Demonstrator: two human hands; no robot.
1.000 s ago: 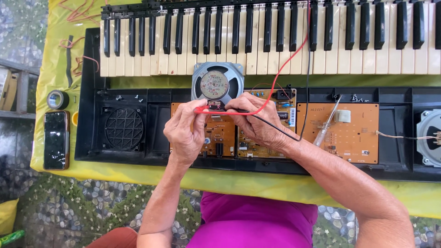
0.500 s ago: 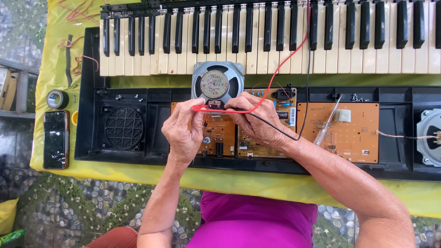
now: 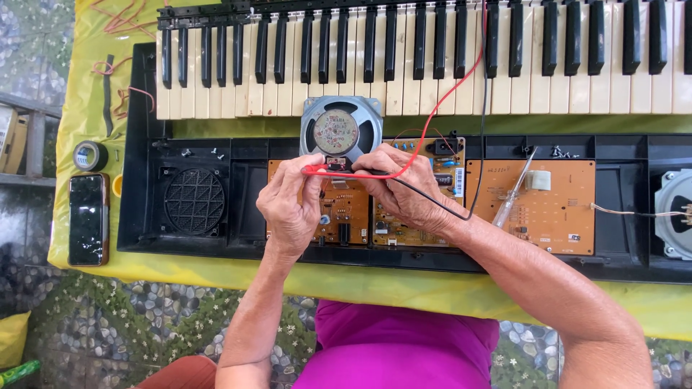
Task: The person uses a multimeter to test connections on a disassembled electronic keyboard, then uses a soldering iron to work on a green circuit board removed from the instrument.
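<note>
Glass-dark phone point(image 3: 89, 218) lies at the left edge on the yellow cloth point(image 3: 86, 130), beside a round perforated grille point(image 3: 194, 201) in the black plastic keyboard case point(image 3: 137, 144). Mid-frame, the left hand point(image 3: 290, 205) pinches the red probe point(image 3: 315, 170), its long axis running sideways toward the right hand point(image 3: 401, 189), closed on the black probe point(image 3: 371, 171). Both tips meet at the lower rim of the round metal speaker point(image 3: 340, 131), just above both hands, equally near. Further right, brown circuit boards point(image 3: 548, 209).

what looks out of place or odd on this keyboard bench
The round speaker sits loose on the open black case, beside its empty grille. Left hand and right hand hold red and black probes to it. A screwdriver lies across the circuit board.
</note>
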